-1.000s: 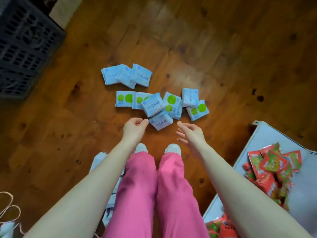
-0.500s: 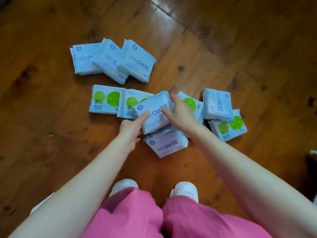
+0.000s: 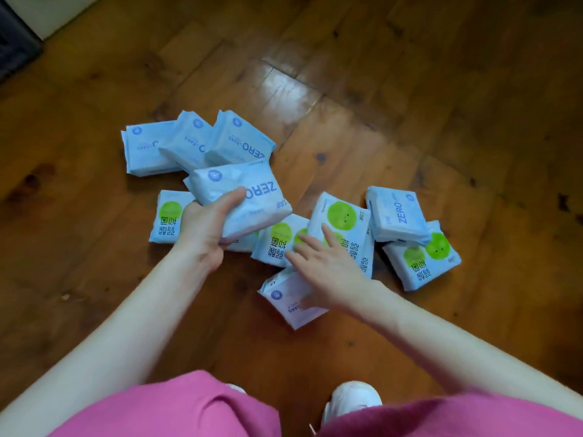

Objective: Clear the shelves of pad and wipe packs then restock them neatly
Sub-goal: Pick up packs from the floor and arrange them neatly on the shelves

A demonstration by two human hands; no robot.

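- Under me is a wooden floor (image 3: 410,89) of brown boards with dark knots. It shines in the upper middle of the frame.
- In the upper left corner stands a dark crate (image 3: 15,55). Beside it is a pale object (image 3: 53,11), and I cannot tell what it is.
- At the bottom edge are my pink trousers (image 3: 176,408) and one white shoe (image 3: 353,402).
- The packs lie close together on the floor in the centre of the frame. All of them are soft, rectangular and pale blue. Some carry the blue word ZERO, others carry green circles and blue characters.
- A row of three packs (image 3: 192,143) with the ZERO print sits at the upper left of the heap, and they overlap each other.
- My left hand (image 3: 205,228) grips the lifted pack (image 3: 249,190), thumb on its face and fingers curled under its edge. It is tilted above the others.
- The left green pack (image 3: 168,219) lies partly behind this hand.
- My right hand (image 3: 328,269) is flat, with the fingers straight and spread. They lie on the middle green pack (image 3: 277,241) and the tilted green pack (image 3: 344,216).
- The same hand partly covers the near pack (image 3: 284,301), a ZERO one that is lowest in the frame.
- At the right, the right pack (image 3: 397,216) rests on the far green pack (image 3: 422,257).
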